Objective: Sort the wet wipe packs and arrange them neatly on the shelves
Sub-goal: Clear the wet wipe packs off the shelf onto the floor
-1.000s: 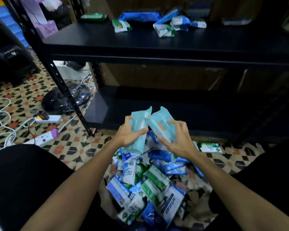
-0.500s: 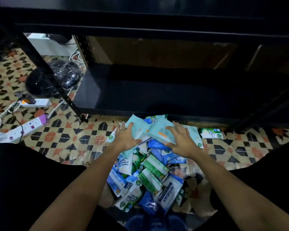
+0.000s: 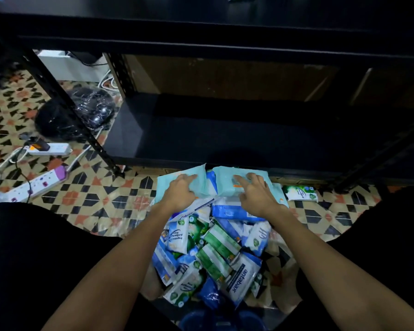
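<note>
In front of the person stands a black metal shelving unit, its upper shelf crossing the top of the view and its bare lower shelf sitting just above the floor. The patterned tile floor spreads to the left and right below it. A slanted black upright of the rack runs down to the floor at the left. Between the person's dark-clad knees lies a heap of wet wipe packs, blue, green and white, piled loosely over one another, with a white and blue pack lettered "antabax" near its front. At the far edge of the heap, just short of the lower shelf's front lip, two pale teal packs lie side by side. The left hand rests palm down on the left teal pack, fingers stretched forward and lightly spread, not curled around it. The right hand lies the same way on the right teal pack, fingers extended across its top. A single green and white pack lies apart on the tiles to the right. On the floor to the left are a dark plastic-wrapped bundle, a white power strip and a second strip with a purple end, with white cables trailing from them.
</note>
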